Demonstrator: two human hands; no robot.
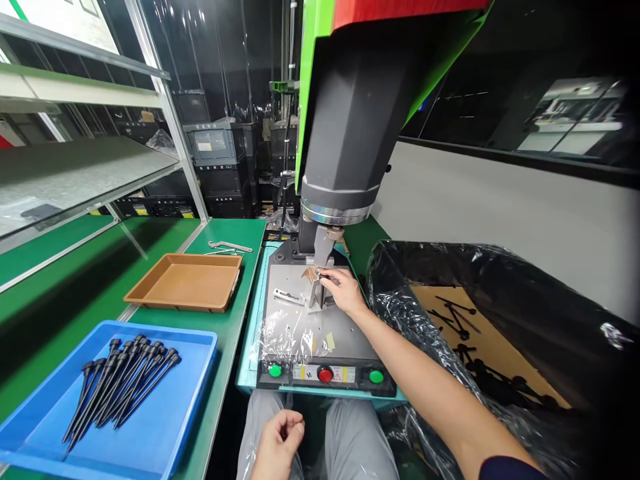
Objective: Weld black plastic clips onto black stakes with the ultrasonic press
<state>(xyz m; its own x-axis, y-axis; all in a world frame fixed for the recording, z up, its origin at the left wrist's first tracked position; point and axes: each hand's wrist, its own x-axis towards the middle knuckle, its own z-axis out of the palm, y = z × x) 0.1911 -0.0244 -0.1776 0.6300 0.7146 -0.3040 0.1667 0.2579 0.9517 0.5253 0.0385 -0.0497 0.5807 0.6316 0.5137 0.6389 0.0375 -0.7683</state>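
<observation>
My right hand [343,290] reaches to the metal fixture [314,293] under the machine's horn [324,245]. Thumb and fingers are closed at the top of a thin black rod [323,295], which stands upright at the fixture; its upper end is hidden by the fingers. A small brown piece [311,274] sits on top of the fixture, beside my fingertips. Low over my lap is my left hand [281,440], its fingers curled in and the thumb near the index finger, with nothing visible in it.
On the left, a blue tray [195,393] holds several black rods with thick heads [125,373]. Behind it are a brown tray [183,303] and a wrench [230,246]. Green and red buttons [325,374] line the machine's front. A plastic-lined box [415,333] at right holds more rods.
</observation>
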